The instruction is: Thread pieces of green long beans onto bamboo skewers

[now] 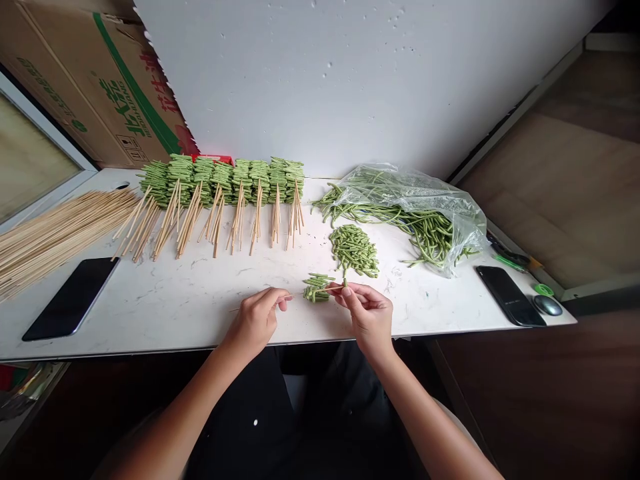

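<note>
A thin skewer (pixel 334 288) lies level just above the near edge of the surface (pixel 165 327), at a small cluster of green bean pieces (pixel 316 289); whether every piece is threaded or some lie beneath cannot be determined. Of the hands, the left hand (pixel 259 317) is closed, fingers curled, gripping the skewer on the left of the cluster. The right hand (pixel 371 315) is pinched at thumb and fingertips on a single bean piece (pixel 345 283) at the skewer's other end. Just beyond the right hand sits a pile of cut beans (pixel 355 250); behind it, long beans (pixel 433 233) lie partly under a clear plastic bag (pixel 465 212). Farther left stand bundles of loaded skewers (pixel 220 183) in a row, beside loose bare sticks (pixel 60 230). A dark phone (pixel 73 300) lies nearer the left edge.
</note>
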`<move>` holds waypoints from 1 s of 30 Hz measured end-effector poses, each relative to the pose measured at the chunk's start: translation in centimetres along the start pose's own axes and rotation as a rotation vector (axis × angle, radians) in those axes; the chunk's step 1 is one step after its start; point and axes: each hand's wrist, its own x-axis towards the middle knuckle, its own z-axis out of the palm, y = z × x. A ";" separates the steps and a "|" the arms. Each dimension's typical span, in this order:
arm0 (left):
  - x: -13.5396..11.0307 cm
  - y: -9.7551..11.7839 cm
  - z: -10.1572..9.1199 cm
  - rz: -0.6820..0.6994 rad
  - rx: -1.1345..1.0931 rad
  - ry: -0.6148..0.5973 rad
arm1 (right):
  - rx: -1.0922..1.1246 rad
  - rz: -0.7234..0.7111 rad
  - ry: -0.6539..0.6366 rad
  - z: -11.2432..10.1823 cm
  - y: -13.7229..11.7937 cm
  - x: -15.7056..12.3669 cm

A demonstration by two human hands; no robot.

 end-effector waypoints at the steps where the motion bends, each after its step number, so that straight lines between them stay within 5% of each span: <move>1: 0.0 0.0 0.1 -0.003 0.002 -0.006 | -0.019 -0.012 -0.005 0.0 -0.1 -0.1; 15: -0.2 0.3 0.1 0.084 0.153 0.134 | 0.054 0.095 -0.003 0.3 0.7 -0.4; 23: -0.1 0.5 0.1 0.039 0.035 0.028 | 0.007 0.006 -0.060 1.2 0.3 -1.6; 30: -0.1 1.3 0.2 0.073 0.082 0.137 | -0.004 0.046 -0.044 1.9 0.2 -2.6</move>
